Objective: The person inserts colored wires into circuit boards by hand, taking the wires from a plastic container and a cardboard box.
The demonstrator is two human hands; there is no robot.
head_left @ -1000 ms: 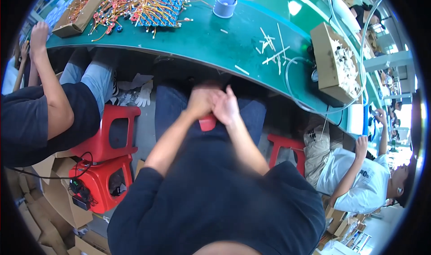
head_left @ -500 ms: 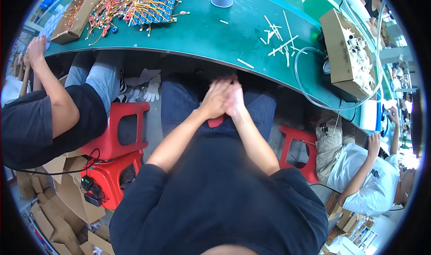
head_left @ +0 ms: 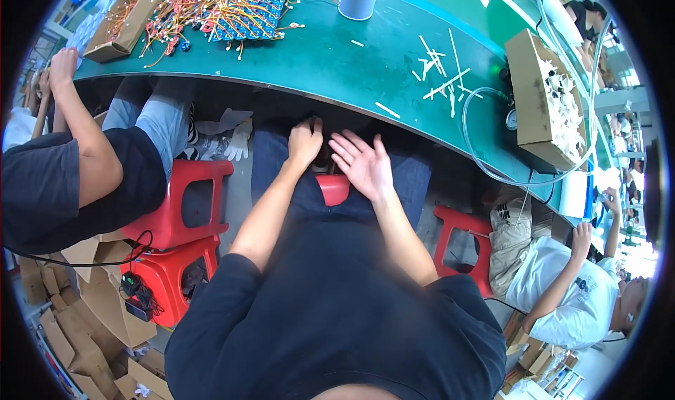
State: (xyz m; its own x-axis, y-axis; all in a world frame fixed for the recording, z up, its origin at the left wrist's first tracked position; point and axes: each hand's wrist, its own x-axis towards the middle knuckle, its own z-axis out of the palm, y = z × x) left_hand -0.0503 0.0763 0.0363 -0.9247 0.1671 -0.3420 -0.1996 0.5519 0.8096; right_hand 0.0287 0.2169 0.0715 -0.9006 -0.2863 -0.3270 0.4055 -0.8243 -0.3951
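Above my lap, just below the table edge, my left hand (head_left: 305,143) is closed, its back facing up and its fingers curled out of sight. Whatever it may hold is hidden. A short gap to the right, my right hand (head_left: 365,166) lies open with its palm up and nothing on it, the fingers spread toward the left hand. Between my wrists shows the red seat edge of a stool (head_left: 332,189), with my dark trousers (head_left: 271,168) on both sides.
The green table (head_left: 295,66) carries wired blue boards (head_left: 249,13), a blue-grey cup (head_left: 357,0), scattered pale strips (head_left: 443,76) and a carton of white parts (head_left: 524,94). A clear hose (head_left: 467,143) loops there. Co-workers sit on both sides near red stools (head_left: 190,203).
My hands, pressed together before, have come apart. The left has curled and moved left; the right has turned palm up. The view has shifted slightly.
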